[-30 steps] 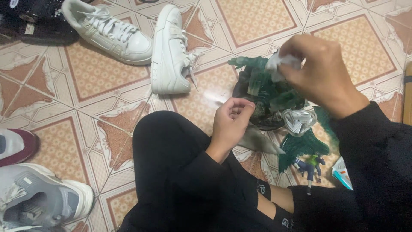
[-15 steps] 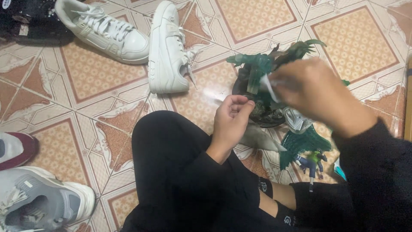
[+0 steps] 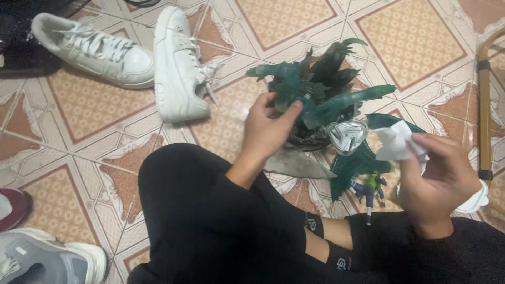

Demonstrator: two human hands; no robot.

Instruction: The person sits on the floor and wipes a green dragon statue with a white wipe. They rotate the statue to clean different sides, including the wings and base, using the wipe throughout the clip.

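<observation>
Left hand (image 3: 268,126) closed on the green dragon-like figure (image 3: 315,94), thumb against its translucent body, holding it upright above the tiled floor (image 3: 94,105). Right hand (image 3: 439,179) pinched shut around a crumpled white tissue (image 3: 394,141), just to the right of the figure, not touching it. Under the figure, a small blue and green figurine (image 3: 370,189) near the dark trouser knee. Further left, two white sneakers (image 3: 179,63) on the tiles, well apart from both hands.

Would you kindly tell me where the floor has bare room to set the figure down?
Bare tile lies below the white sneakers, left of the knee, and beyond the green figure at top right. It is crowded between left hand and right hand.
</observation>
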